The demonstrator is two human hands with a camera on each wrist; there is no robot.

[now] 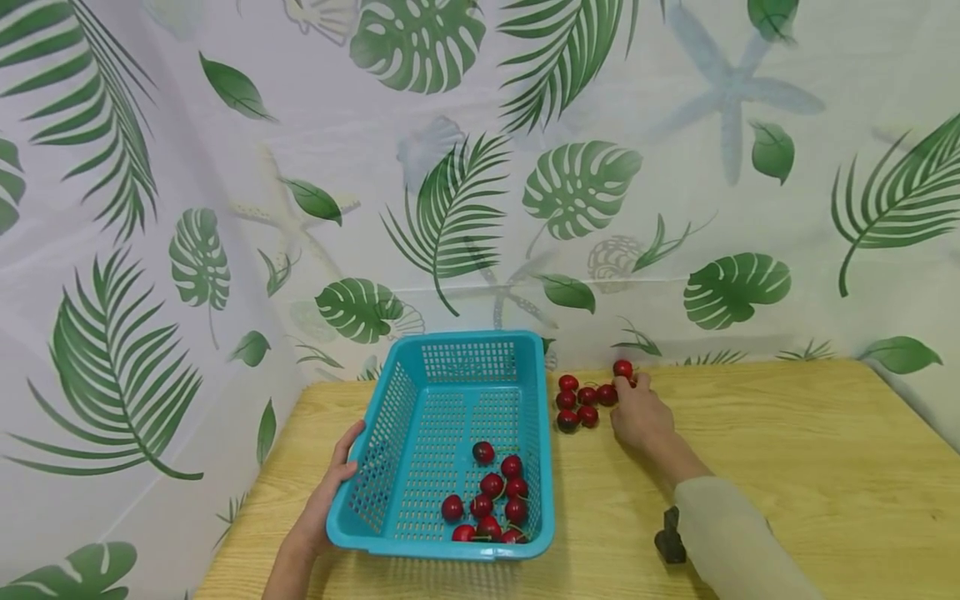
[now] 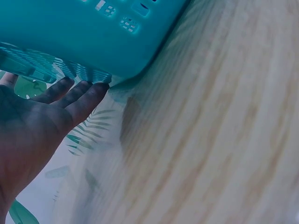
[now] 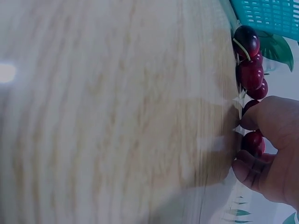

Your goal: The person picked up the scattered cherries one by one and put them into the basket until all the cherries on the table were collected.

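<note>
A teal plastic basket [image 1: 442,433] with perforated walls stands on the wooden table, several red cherries [image 1: 491,485] gathered at its near right. My left hand [image 1: 322,500] rests against the basket's left side; in the left wrist view its fairly straight fingers [image 2: 88,100] touch the outer wall. Right of the basket lies a loose group of cherries [image 1: 587,396]. My right hand [image 1: 643,417] reaches into the right end of this group. Seen from the right wrist, thumb and fingers pinch a cherry [image 3: 253,143] between them. One more cherry [image 1: 622,367] lies just beyond the fingertips.
A white leaf-patterned sheet [image 1: 480,208] hangs behind the table and along its left side. The wooden tabletop [image 1: 810,467] extends to the right of my right arm. A small black object [image 1: 670,537] sits at the right sleeve.
</note>
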